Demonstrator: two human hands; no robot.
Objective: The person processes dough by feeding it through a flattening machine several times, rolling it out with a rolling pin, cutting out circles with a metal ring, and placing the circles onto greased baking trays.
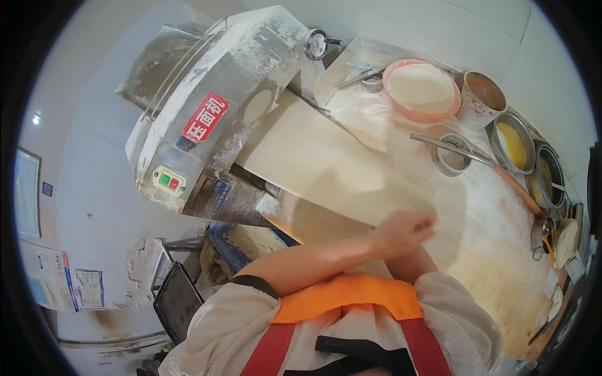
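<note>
A long, pale dough sheet (326, 160) slopes from the grey dough-pressing machine (244, 81) toward me, reaching down to the floured worktop (495, 225). My left arm crosses in front of my chest, and my left hand (404, 233) is at the near right end of the sheet. Its fingers look curled closed and somewhat smeared; whatever may be inside them is hidden. My right forearm (415, 263) comes up beneath the left one, so the right hand is covered and its fingers do not show.
Along the back stand a pink basin (423, 91) of white flour, a patterned bucket (483, 94) and metal pots (513, 147). A rolling pin (517, 191) lies slanting at the right. Below the machine sits a blue bin (235, 244), near a dark tray (177, 301).
</note>
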